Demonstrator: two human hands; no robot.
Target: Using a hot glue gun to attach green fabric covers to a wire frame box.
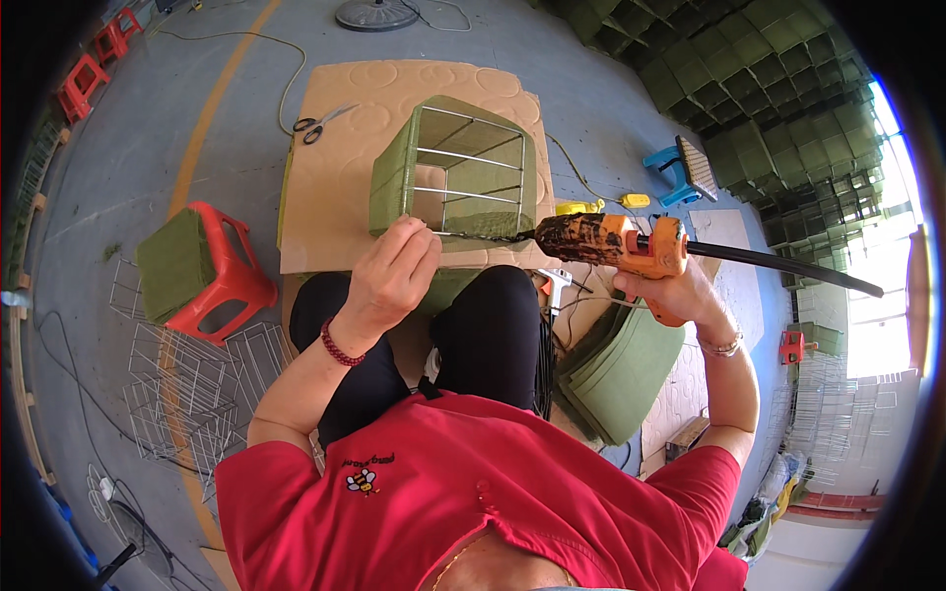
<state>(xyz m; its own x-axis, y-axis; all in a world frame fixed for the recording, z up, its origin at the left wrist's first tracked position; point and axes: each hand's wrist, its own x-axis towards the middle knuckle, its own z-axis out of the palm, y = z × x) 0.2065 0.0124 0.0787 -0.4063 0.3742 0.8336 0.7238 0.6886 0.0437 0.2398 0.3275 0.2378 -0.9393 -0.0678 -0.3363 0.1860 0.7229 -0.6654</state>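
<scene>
An open box [453,177] of green fabric round a metal wire frame lies in front of my knees, its wire bars facing up. My left hand [394,271] pinches the near edge of the box at its left corner, fingertips pressed together. My right hand [675,293] grips an orange hot glue gun [611,244] with dark stains round its front and a black glue stick out of its back. The gun's nozzle points left along the near edge of the box, close to its right corner. What lies under my left fingertips is hidden.
Cardboard [335,207] under the box bears black-handled scissors [313,129]. A white glue gun [555,283] and stacked green fabric sheets [631,379] are by my right knee. At left stand a red stool [236,271] and wire frames [187,379]; green boxes [739,89] are piled far right.
</scene>
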